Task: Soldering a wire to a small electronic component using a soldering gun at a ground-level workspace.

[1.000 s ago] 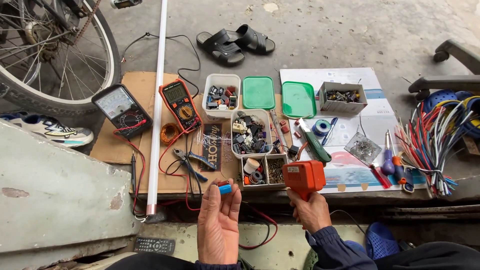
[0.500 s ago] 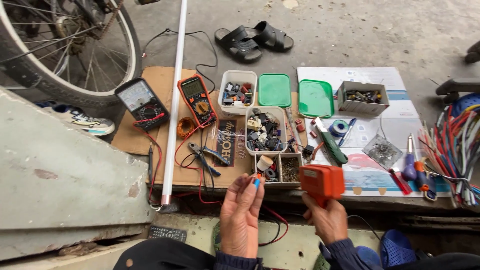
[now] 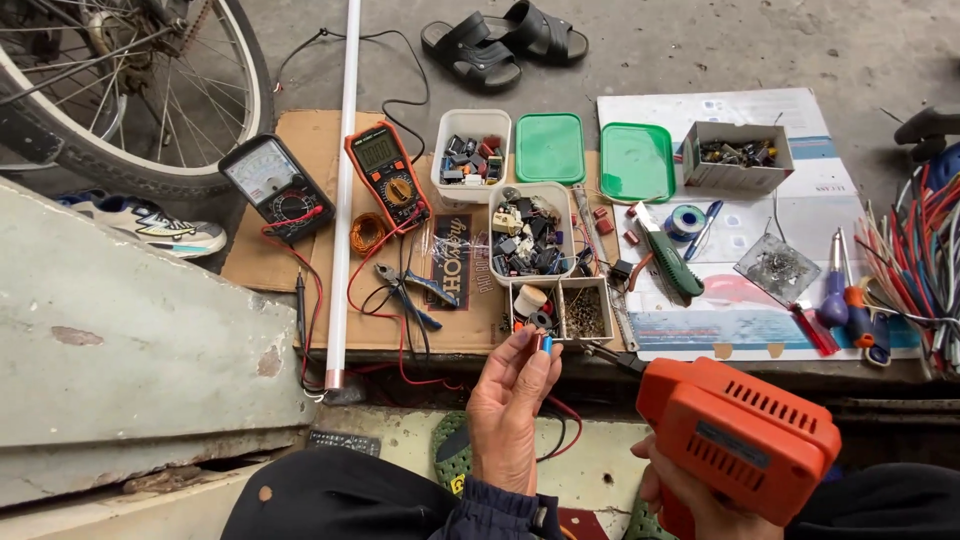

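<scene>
My left hand (image 3: 510, 410) is raised palm up and pinches a small blue and red component (image 3: 543, 343) between thumb and fingertips. My right hand (image 3: 680, 495) grips the handle of an orange soldering gun (image 3: 745, 435), whose metal tip (image 3: 610, 356) points left toward the component, a short gap away. Just beyond the component sits a small divided box (image 3: 562, 310) of parts on a cardboard sheet (image 3: 310, 250).
On the cardboard lie a white tube lamp (image 3: 343, 190), an orange digital meter (image 3: 386, 172), a black analog meter (image 3: 272, 185), pliers (image 3: 410, 292) and trays of parts (image 3: 530, 232). Screwdrivers (image 3: 845, 300) and coloured wires (image 3: 925, 260) lie right. A bicycle wheel (image 3: 150, 90) stands far left, sandals (image 3: 505, 42) at the back.
The view has shifted so everything sits lower and closer. The soldering gun has dropped toward the lower right and looks larger. My left hand still holds the small component.
</scene>
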